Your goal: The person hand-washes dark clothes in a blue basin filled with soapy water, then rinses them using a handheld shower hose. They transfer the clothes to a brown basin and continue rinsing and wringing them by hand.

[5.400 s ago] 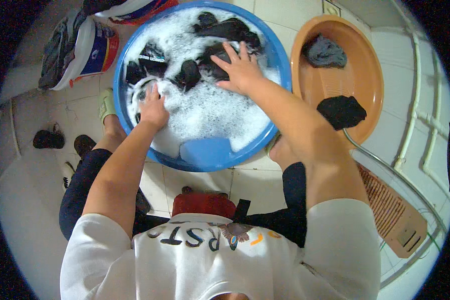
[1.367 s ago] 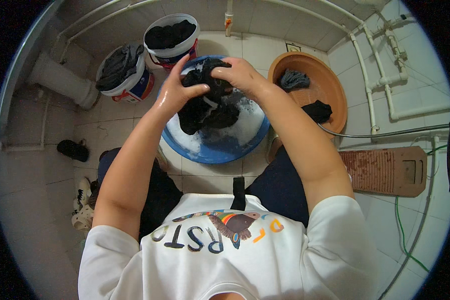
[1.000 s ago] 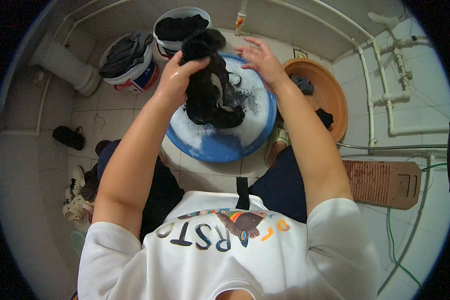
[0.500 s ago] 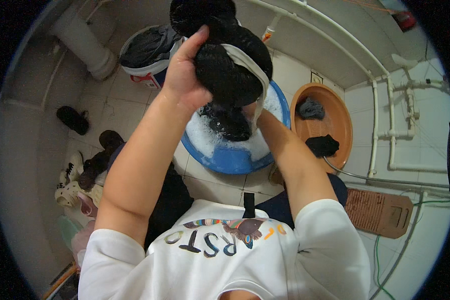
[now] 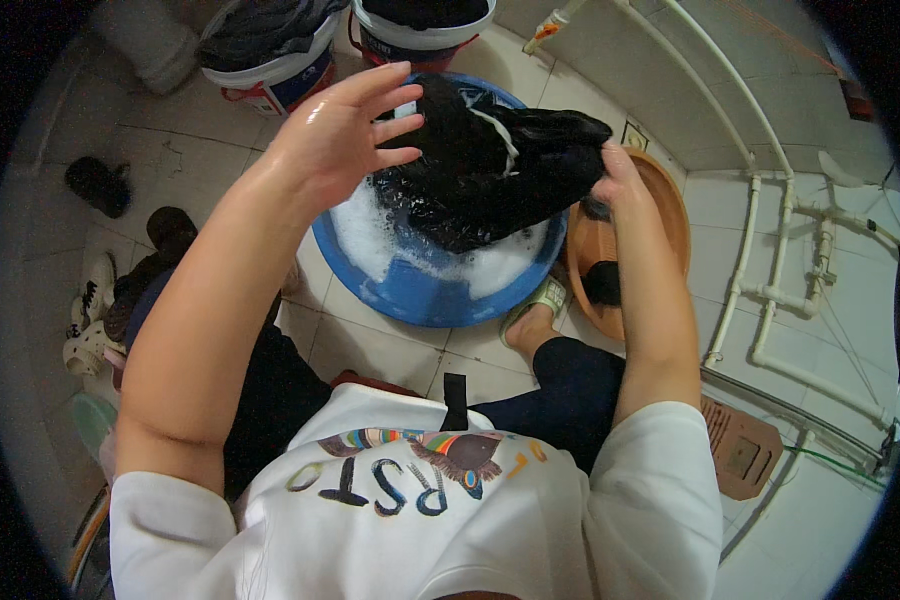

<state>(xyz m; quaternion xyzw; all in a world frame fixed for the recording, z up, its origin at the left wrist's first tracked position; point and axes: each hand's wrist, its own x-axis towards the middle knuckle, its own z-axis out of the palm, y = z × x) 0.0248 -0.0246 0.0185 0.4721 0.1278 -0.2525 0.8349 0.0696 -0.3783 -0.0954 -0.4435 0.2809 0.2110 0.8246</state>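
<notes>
A wet black garment (image 5: 480, 185) with a pale strip or cord hangs down into the blue basin (image 5: 410, 305), which holds white soapy foam (image 5: 365, 230). My right hand (image 5: 620, 178) grips one end of the garment at the basin's right side. Left of the garment my left hand (image 5: 345, 140) is raised with its fingers spread and nothing in it, the fingertips close to the cloth.
Two white-rimmed buckets (image 5: 270, 65) with dark cloth stand beyond the basin. An orange-brown basin (image 5: 660, 200) with dark items sits at the right, a brown washboard (image 5: 740, 450) nearer. Shoes (image 5: 95, 300) lie at the left; white pipes (image 5: 750, 260) run along the right wall.
The garment came down from high up into the basin and spread out to the right. My left hand let go of it; my right hand moved out to the right with its end.
</notes>
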